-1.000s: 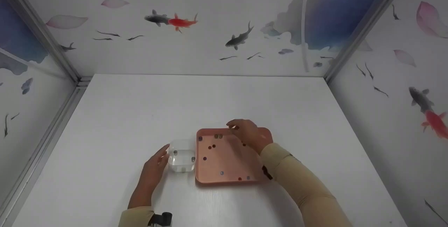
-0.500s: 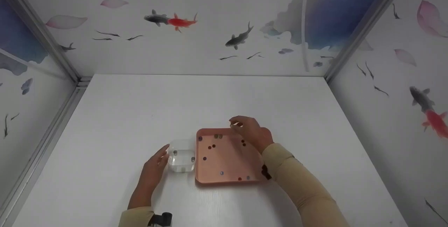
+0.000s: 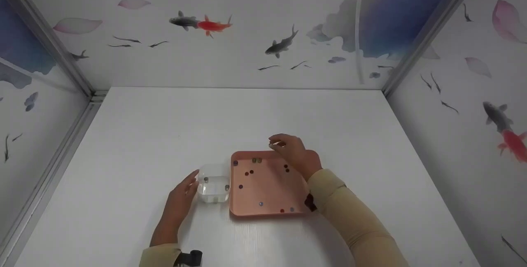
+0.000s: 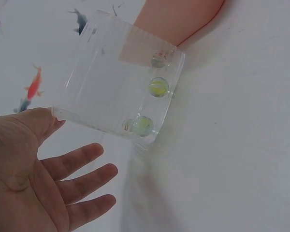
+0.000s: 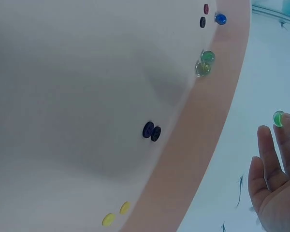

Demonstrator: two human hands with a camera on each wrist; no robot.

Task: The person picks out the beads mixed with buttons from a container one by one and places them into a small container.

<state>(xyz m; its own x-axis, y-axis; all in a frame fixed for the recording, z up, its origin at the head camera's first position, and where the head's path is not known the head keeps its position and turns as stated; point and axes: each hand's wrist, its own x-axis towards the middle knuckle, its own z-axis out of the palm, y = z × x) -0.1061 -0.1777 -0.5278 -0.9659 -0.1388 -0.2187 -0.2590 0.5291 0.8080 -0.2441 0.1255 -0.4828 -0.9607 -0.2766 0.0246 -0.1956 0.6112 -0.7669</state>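
Where the head view looks down on the white table (image 3: 164, 127), a pink tray (image 3: 267, 213) sits near the 6 o'clock edge, with a clear box (image 3: 214, 189) touching its 9 o'clock wall. Right hand (image 3: 294, 154) is raised over the tray's 12 o'clock rim, fingertips curled together on a small marble (image 3: 281, 144). Loose marbles lie scattered on the tray floor. Left hand (image 3: 181, 197) lies on the table at the box's 9 o'clock side, fingers straight and slightly apart, tips at the box wall. Left wrist view: the clear box (image 4: 116, 77) holds three marbles along its 3 o'clock wall; the left hand (image 4: 34, 179) is open at 7 o'clock of the box, fingers spread, thumb tip touching the box's near corner. Right wrist view: the tray (image 5: 193, 159) fills the frame, with two greenish marbles against its rim at 1 o'clock and dark marbles mid-floor. The right hand (image 5: 275, 179) shows at 4 o'clock, a green marble (image 5: 278, 118) pinched at the fingertips, outside the tray rim and apart from it.
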